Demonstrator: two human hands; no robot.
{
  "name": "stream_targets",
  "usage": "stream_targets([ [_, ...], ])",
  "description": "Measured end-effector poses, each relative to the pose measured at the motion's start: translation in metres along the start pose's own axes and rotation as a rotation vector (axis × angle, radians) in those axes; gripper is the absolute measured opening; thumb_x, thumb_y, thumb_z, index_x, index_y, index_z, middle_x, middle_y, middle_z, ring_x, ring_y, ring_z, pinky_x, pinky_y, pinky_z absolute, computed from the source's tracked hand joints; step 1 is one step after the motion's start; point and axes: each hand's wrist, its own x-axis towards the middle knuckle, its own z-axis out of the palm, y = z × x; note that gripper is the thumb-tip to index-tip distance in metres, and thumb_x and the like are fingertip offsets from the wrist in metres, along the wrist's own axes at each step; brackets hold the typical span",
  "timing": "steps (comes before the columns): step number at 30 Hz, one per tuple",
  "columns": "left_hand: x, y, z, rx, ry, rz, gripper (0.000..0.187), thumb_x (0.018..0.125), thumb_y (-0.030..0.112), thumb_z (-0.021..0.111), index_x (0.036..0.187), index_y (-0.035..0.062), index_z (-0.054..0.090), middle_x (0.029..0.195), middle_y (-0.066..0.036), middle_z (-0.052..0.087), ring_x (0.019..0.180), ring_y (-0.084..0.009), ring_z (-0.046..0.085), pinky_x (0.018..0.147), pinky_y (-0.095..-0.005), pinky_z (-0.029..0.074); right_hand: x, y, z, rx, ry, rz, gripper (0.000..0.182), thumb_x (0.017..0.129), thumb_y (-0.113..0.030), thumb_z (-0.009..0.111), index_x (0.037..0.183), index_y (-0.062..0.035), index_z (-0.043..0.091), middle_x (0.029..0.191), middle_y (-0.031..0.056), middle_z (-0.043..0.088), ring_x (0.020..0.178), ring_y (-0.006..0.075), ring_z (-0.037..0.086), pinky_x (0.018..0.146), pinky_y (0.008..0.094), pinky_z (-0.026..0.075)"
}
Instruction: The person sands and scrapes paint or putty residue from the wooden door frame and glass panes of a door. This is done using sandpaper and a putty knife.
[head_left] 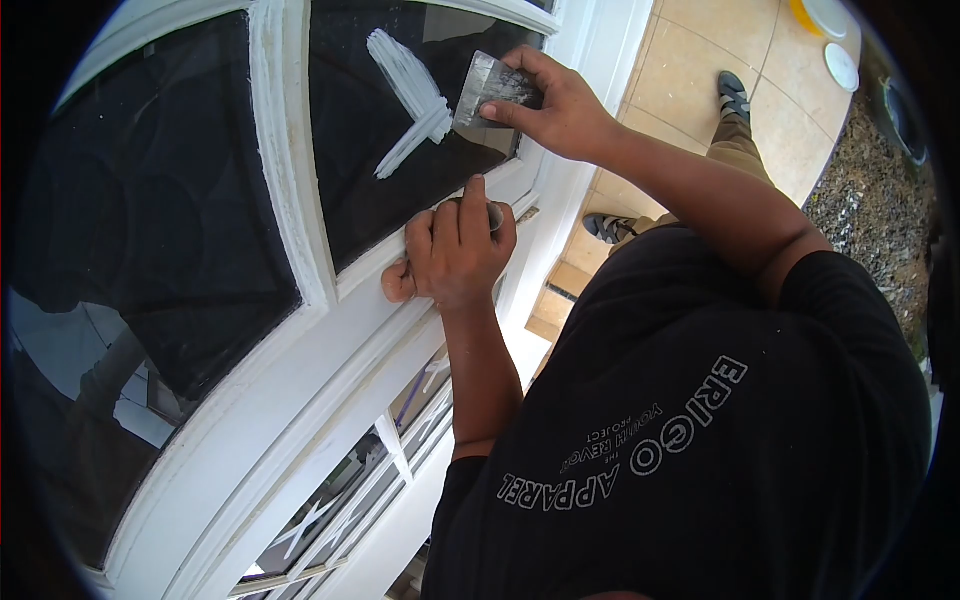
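Note:
In my right hand is a flat scraper, its grey blade smeared with white and gripped between thumb and fingers. The blade's edge is right beside a white cross-shaped smear on the dark glass pane. My left hand is lower down, against the white window frame, with its fingers curled. A rounded grey end shows between those fingers; I cannot tell what it belongs to.
Another dark pane fills the left side. Below are smaller panes with white marks. To the right lies a tiled floor, where my sandalled feet stand, with a round white lid and rough ground farther out.

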Motion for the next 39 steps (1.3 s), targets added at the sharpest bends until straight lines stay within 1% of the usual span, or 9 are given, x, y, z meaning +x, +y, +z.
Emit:
stream_targets([
  [7,-0.004,-0.001,0.005,0.005,0.03,-0.002,0.019,0.066,0.014,0.065,0.081,0.0213,0.075,0.06,0.009,0.056,0.064,-0.0129,0.052,0.063,-0.0269,0.032,0.003,0.001,0.0,0.032,-0.004,-0.024,0.036,0.088,-0.025,0.076,0.111,-0.0089,0.054,0.1,0.0079,0.067,0.095,0.0146,0.064,0.085,0.0306,0.051],
  [16,-0.004,-0.002,0.006,-0.039,0.023,-0.003,0.019,0.067,0.013,0.065,0.081,0.0196,0.075,0.06,0.007,0.056,0.064,-0.0141,0.051,0.061,-0.0268,0.037,0.008,0.001,-0.002,0.0,0.02,-0.061,0.038,0.087,-0.026,0.077,0.111,-0.009,0.055,0.1,0.0078,0.067,0.094,0.0159,0.065,0.086,0.031,0.051],
  [19,-0.004,-0.001,0.004,-0.019,0.015,0.004,0.02,0.067,0.013,0.065,0.083,0.0194,0.075,0.06,0.007,0.056,0.064,-0.0143,0.051,0.061,-0.0266,0.037,0.008,-0.006,-0.007,-0.065,-0.007,-0.056,0.039,0.086,-0.027,0.077,0.113,-0.0094,0.055,0.1,0.008,0.067,0.094,0.0154,0.065,0.085,0.0311,0.051],
  [23,-0.003,0.0,0.005,-0.013,0.026,-0.007,0.018,0.067,0.014,0.066,0.082,0.02,0.074,0.06,0.008,0.055,0.065,-0.0141,0.052,0.063,-0.0271,0.035,0.007,-0.003,-0.005,-0.064,0.024,-0.109,0.039,0.086,-0.028,0.077,0.113,-0.0091,0.055,0.098,0.0077,0.067,0.092,0.0153,0.065,0.084,0.0312,0.051],
  [26,-0.005,0.0,0.004,0.005,0.028,-0.01,0.018,0.067,0.015,0.066,0.081,0.0211,0.074,0.06,0.008,0.055,0.065,-0.0135,0.052,0.065,-0.0279,0.034,0.008,0.001,-0.004,-0.028,-0.014,-0.103,0.039,0.086,-0.027,0.077,0.112,-0.0089,0.055,0.097,0.0074,0.068,0.092,0.0149,0.065,0.084,0.031,0.051],
  [28,-0.002,0.0,0.004,0.018,0.033,-0.016,0.018,0.067,0.015,0.066,0.081,0.0218,0.074,0.06,0.009,0.055,0.065,-0.0131,0.052,0.066,-0.0283,0.033,0.008,0.005,0.0,-0.029,0.049,-0.168,0.05,0.083,-0.04,0.078,0.114,-0.0082,0.057,0.098,0.0134,0.068,0.087,0.0251,0.068,0.078,0.0358,0.054],
  [31,-0.002,0.002,0.0,0.029,0.026,-0.011,0.019,0.067,0.016,0.066,0.082,0.0227,0.074,0.061,0.009,0.055,0.065,-0.0129,0.052,0.066,-0.0289,0.033,0.006,-0.003,-0.004,-0.016,0.004,-0.138,0.049,0.083,-0.039,0.078,0.114,-0.0081,0.056,0.097,0.0136,0.068,0.085,0.0257,0.068,0.078,0.0357,0.053],
  [34,-0.002,0.0,0.002,0.048,0.048,-0.02,0.019,0.067,0.016,0.066,0.082,0.0225,0.074,0.061,0.009,0.055,0.065,-0.0127,0.052,0.066,-0.0284,0.033,0.006,0.003,0.0,-0.009,0.028,-0.135,0.048,0.083,-0.038,0.078,0.113,-0.0079,0.056,0.096,0.0131,0.069,0.085,0.0253,0.068,0.077,0.0356,0.053],
  [39,-0.006,0.0,0.006,-0.017,0.038,-0.019,0.02,0.066,0.015,0.066,0.083,0.0209,0.074,0.061,0.01,0.055,0.066,-0.0127,0.052,0.066,-0.0264,0.033,0.003,-0.003,-0.003,-0.046,0.0,-0.167,0.048,0.083,-0.038,0.079,0.113,-0.0078,0.056,0.095,0.0131,0.068,0.085,0.0243,0.068,0.076,0.035,0.053],
])
